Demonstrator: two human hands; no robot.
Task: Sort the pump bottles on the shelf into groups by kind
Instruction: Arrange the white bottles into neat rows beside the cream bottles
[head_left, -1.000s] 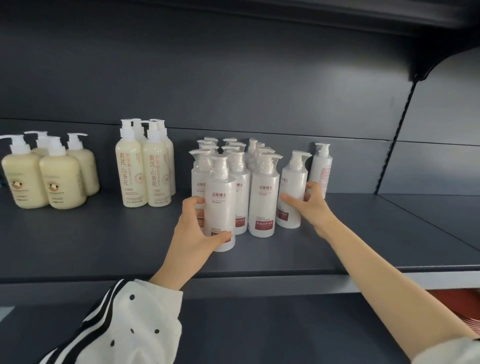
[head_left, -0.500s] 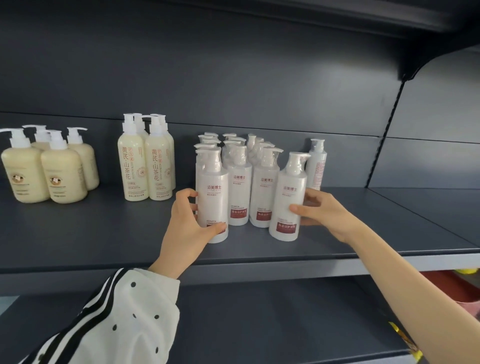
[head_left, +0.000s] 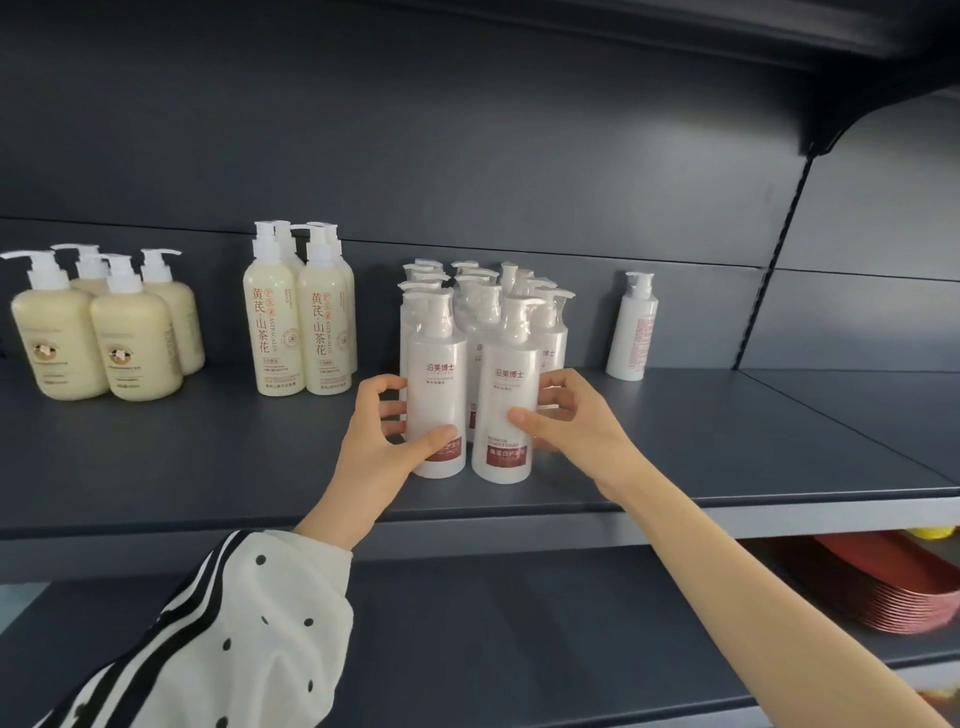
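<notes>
Dark grey shelf (head_left: 208, 467) | we see squat cream bottles (head_left: 98, 338) far left | tall cream bottles (head_left: 298, 332) next | our left hand (head_left: 379, 436) clamped on front-left white bottle (head_left: 436, 384), our right hand (head_left: 566, 421) clamped on front-right white bottle (head_left: 506, 395), white cluster (head_left: 483, 291) behind | lone white bottle (head_left: 631, 327) apart at right.

Dark grey metal shelf (head_left: 156, 467), matching back panel (head_left: 467, 130), slotted upright (head_left: 779, 249)
</notes>
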